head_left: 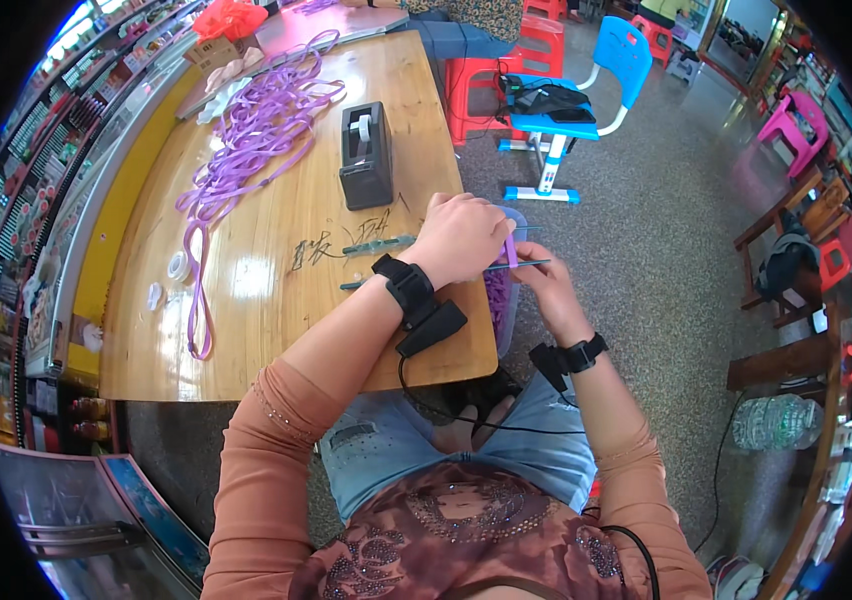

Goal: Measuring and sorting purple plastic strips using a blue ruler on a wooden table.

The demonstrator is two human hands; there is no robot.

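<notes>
Past the table's right edge, my left hand [461,235] is closed on a short purple strip [510,250], its fingers bent downward. Facing it, my right hand [544,282] pinches a thin dark stick-like thing [534,263] that crosses near the strip; its exact kind is too small to tell. Below both hands a clear plastic tub [509,335] holds many small purple pieces, partly hidden by my left hand and the table edge. Left of my left hand, a greenish slim stick-like thing [378,245] lies on the wooden table [276,330].
A black tape dispenser [366,160] stands on the table. Tangled purple straps [256,130] spread along its far left, with a small white roll [178,266] nearby. A blue chair [618,60] and red stools [476,90] stand beyond. Cables hang across my lap.
</notes>
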